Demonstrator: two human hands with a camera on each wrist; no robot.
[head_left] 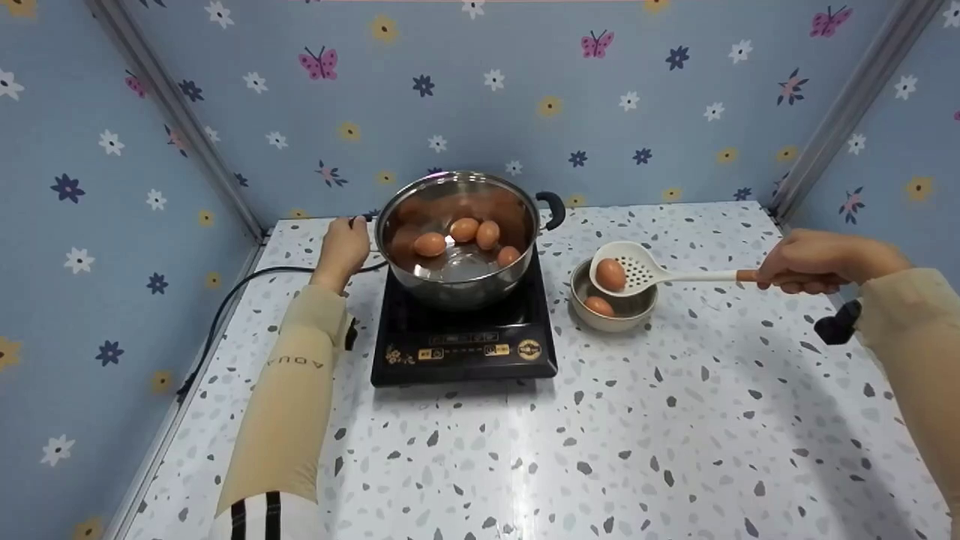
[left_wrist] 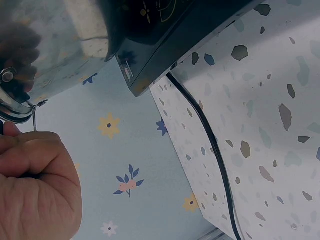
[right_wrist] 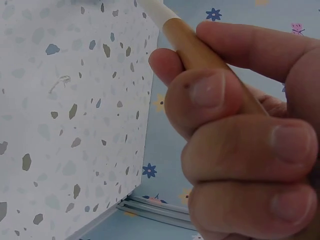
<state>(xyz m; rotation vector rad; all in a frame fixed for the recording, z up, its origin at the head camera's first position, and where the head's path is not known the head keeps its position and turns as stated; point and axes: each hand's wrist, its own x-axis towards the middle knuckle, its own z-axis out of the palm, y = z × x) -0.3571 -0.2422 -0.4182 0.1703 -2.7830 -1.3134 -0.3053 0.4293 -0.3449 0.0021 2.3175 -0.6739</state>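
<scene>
My left hand grips the left handle of a steel pot; most of that handle is hidden by the fingers. Several brown eggs lie inside the pot. In my right hand is the wooden handle of a white slotted spoon, fingers curled round it. One egg rests in the spoon's head, which is over a small metal bowl. Another egg sits in the bowl, partly beneath the spoon in the head view.
The pot stands on a black induction cooker, its cord running off left. A second black pot handle sticks out right. Patterned walls enclose the speckled table at the back and sides.
</scene>
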